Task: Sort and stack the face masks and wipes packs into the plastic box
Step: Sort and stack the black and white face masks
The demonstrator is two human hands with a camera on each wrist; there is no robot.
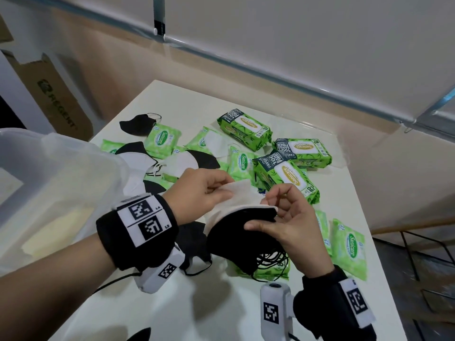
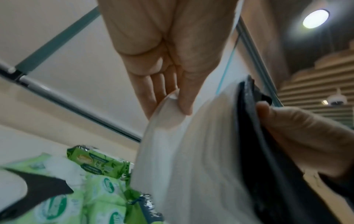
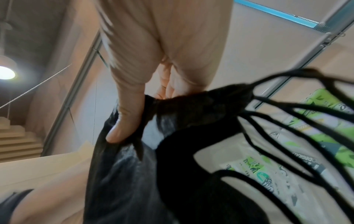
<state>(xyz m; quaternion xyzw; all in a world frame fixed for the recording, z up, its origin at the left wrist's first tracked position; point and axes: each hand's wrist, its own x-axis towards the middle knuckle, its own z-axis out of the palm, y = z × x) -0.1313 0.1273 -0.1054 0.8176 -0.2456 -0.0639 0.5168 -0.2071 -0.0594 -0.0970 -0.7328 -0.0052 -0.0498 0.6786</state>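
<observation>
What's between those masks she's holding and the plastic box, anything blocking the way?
Nothing visible does. The right hand grips the black masks, the left hand pinches the white mask on top, both held above the table. The plastic box sits open at the left, just beyond the left wrist.

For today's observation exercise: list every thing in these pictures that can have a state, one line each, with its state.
Left hand: pinching the white mask.
Right hand: gripping the black masks.
White mask: held up, lying against the black masks.
Black masks: bunched, off the table, ear loops dangling.
Plastic box: open, no lid on it.
Big wipes packs: sealed, on the table.
Small wipes packs: scattered flat on the table.
</observation>
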